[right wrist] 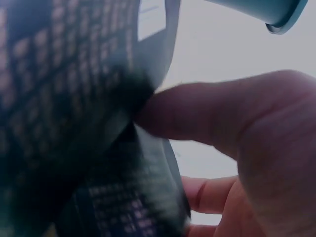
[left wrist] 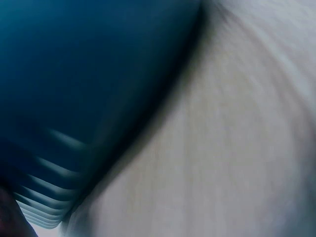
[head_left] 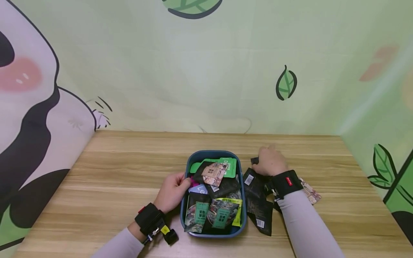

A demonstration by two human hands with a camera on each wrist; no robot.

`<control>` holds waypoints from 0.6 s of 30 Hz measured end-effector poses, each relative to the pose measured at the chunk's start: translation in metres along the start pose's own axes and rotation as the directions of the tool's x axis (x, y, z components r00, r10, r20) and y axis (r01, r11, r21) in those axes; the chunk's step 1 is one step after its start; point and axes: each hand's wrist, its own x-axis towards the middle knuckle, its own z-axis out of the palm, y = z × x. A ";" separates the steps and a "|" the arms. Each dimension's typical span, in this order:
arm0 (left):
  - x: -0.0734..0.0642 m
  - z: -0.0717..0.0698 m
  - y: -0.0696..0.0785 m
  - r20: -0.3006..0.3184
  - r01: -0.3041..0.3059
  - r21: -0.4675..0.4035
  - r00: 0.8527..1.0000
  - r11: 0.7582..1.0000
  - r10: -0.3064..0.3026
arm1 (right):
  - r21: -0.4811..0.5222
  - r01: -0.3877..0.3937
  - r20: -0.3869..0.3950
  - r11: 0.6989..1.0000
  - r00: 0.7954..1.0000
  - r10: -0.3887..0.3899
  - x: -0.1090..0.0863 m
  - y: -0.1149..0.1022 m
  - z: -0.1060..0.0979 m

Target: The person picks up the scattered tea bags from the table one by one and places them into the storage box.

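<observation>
A dark blue storage bin (head_left: 243, 215) full of snack packets stands at the middle front of the table. My left hand (head_left: 171, 191) holds the bin's left rim, thumb at the edge; the left wrist view shows the slotted bin wall (left wrist: 59, 89) close up. Right of the bin, my right hand (head_left: 270, 162) pinches a black packet (right wrist: 118, 98) with printed text on its back, thumb in front and fingers partly hidden behind. Below that hand lie black packets (head_left: 255, 186) with white barcode labels, partly covered by the wrist.
Inside the bin are green packets (head_left: 229, 167), black packets with green labels (head_left: 222, 216) and a yellow-edged one (head_left: 238, 215). A pink floral-patterned packet (head_left: 310, 191) lies beyond my right wrist. The wooden table (head_left: 129, 157) meets a printed backdrop at its far edge.
</observation>
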 end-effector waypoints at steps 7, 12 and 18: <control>0.001 0.000 0.000 0.004 0.001 0.005 1.000 1.000 -0.001 | 0.042 0.052 0.050 0.998 0.997 -0.054 0.003 0.002 0.001; 0.001 0.000 0.000 0.002 0.000 0.007 1.000 1.000 0.000 | 0.057 0.064 0.045 0.996 0.997 -0.066 0.004 0.005 0.001; 0.000 0.000 0.000 0.003 0.008 0.004 1.000 1.000 -0.008 | 0.050 0.053 -0.117 0.997 0.992 -0.047 0.006 0.008 0.002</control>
